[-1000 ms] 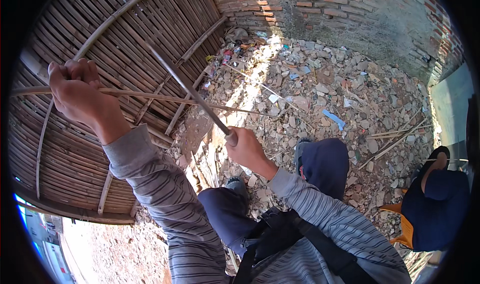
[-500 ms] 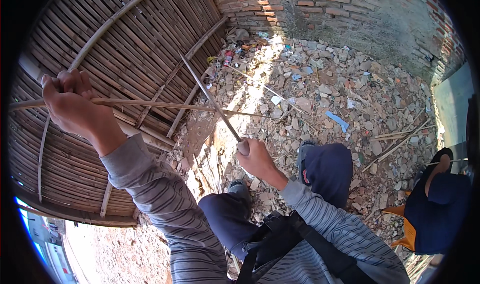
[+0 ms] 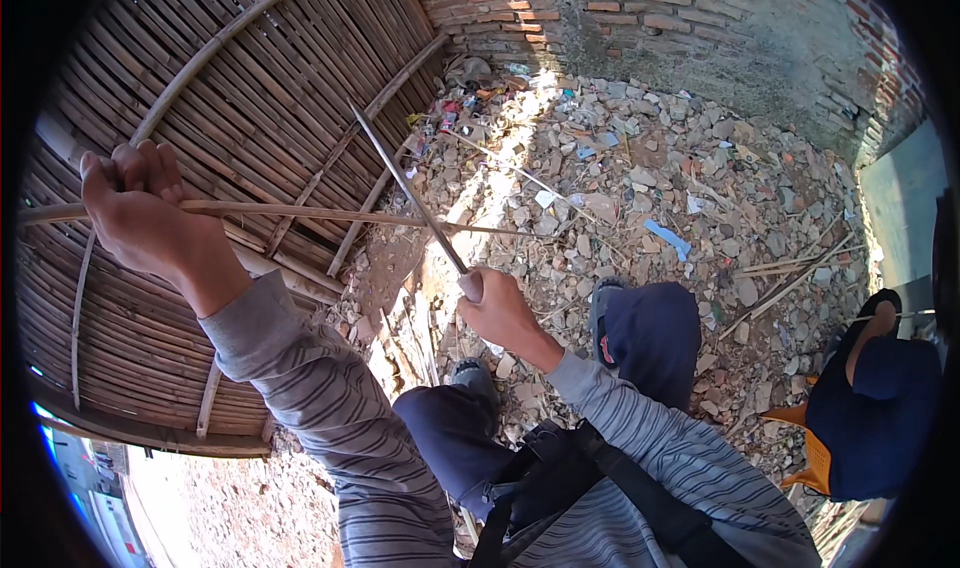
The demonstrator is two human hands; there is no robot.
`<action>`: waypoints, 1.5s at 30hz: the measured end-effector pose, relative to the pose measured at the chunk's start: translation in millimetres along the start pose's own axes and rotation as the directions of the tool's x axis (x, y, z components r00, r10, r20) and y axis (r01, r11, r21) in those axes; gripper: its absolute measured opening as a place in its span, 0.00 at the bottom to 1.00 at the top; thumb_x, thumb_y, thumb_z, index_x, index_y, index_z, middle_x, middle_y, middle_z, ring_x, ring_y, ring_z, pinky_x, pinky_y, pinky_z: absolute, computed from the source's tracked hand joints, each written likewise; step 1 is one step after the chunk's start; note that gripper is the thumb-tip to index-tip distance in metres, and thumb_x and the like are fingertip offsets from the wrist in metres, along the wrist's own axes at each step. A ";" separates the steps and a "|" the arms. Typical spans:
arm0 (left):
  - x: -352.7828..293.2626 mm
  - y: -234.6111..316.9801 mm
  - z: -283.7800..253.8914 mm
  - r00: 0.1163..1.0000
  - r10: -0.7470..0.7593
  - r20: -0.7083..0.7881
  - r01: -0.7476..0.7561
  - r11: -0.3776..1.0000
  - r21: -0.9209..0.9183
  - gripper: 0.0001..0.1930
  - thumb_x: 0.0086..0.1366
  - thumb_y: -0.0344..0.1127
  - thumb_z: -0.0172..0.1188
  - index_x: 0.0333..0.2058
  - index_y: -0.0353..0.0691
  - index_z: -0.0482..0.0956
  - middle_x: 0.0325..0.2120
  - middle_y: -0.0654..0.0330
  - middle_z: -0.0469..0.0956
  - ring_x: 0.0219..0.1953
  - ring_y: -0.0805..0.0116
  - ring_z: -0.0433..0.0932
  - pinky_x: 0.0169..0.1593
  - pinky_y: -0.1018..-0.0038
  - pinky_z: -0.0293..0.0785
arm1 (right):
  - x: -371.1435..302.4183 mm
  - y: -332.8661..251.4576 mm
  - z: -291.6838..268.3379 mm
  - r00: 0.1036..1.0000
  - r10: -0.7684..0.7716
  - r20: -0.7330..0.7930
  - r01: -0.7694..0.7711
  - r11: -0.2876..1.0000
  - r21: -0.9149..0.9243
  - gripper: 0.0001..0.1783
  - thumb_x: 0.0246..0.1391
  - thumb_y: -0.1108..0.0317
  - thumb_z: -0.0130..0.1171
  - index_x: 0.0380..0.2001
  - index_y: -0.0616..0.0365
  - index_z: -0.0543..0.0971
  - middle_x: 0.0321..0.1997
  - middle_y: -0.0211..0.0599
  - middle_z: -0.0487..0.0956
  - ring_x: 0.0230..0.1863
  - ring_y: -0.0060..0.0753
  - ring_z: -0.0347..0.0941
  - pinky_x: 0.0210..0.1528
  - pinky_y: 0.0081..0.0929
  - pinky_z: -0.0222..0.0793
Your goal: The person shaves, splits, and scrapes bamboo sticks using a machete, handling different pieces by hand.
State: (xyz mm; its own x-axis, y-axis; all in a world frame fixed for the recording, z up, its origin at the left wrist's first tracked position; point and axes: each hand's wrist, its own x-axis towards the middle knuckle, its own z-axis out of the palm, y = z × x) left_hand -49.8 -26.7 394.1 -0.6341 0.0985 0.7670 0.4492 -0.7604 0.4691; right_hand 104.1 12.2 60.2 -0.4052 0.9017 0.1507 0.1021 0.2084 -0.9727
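My left hand [image 3: 150, 208], raised at the left, is closed round a long, thin bamboo strip [image 3: 320, 212]. The strip runs rightward across the view, tapering to a thin end over the rubble. In my right hand [image 3: 505, 313], near the middle, is the handle of a machete [image 3: 405, 185] with a long, narrow blade. Its blade points up and to the left and crosses the strip, seemingly resting against it. Most of the handle is hidden inside my fingers.
A bamboo-slat panel [image 3: 270, 88] stands close on the left, behind my left hand. Rubble [image 3: 620, 218] with litter covers the ground up to a brick wall [image 3: 660, 18]. Cut bamboo pieces [image 3: 795, 278] lie at right, near another person [image 3: 865, 418] by an orange plastic chair [image 3: 815, 458].
The machete and my right hand have shifted slightly left, with the view itself moving a little. Both hands keep their hold.
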 end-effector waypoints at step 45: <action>-8.8 4.7 -12.7 0.988 0.060 0.142 -0.042 0.991 -0.123 0.23 0.76 0.39 0.46 0.19 0.50 0.52 0.13 0.69 0.52 0.13 0.80 0.47 0.19 0.83 0.54 | -2.3 53.5 -10.1 0.982 0.051 0.184 -0.041 0.997 -0.058 0.10 0.51 0.69 0.61 0.26 0.66 0.77 0.22 0.52 0.77 0.26 0.55 0.78 0.33 0.44 0.71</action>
State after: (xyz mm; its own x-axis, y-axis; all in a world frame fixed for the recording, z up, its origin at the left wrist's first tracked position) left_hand -50.1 -39.3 384.0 -0.5104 0.1427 0.8480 0.3947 -0.8373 0.3784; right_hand 119.6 25.1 9.6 -0.5597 0.8260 0.0660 0.1709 0.1929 -0.9662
